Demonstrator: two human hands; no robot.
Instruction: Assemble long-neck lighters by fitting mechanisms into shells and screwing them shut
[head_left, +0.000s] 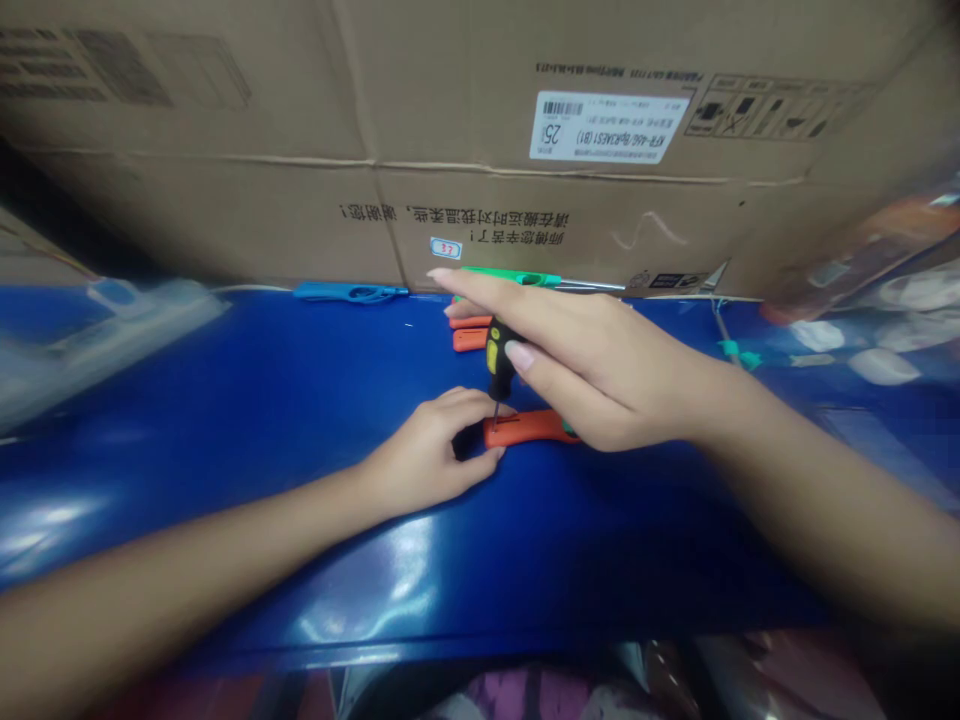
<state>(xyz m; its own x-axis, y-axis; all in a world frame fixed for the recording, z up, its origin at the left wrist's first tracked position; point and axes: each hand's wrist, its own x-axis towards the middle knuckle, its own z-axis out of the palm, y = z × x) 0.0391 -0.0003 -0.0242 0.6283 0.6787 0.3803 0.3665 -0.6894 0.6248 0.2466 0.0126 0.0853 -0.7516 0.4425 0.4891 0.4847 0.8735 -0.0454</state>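
Observation:
My right hand (585, 350) is closed round the black and yellow handle of a screwdriver (495, 365), fingers stretched across its top. The screwdriver stands nearly upright, its thin shaft meeting the left end of an orange plastic handle (525, 428). That handle lies flat on the blue table (300, 390) and has a slot and a green part, its right end hidden by my right hand. My left hand (431, 450) pinches its left end between thumb and fingers. Just behind my right hand are more orange handles (469, 340), partly covered, and a green handle (517, 277) with a thin metal rod.
A large cardboard box (300, 200) walls off the back of the table. Against its foot lies a blue plastic handle (349, 292). A blurred clear plastic bag (112, 330) is at left. Bagged items (885, 260) and a white piece (885, 366) sit at right.

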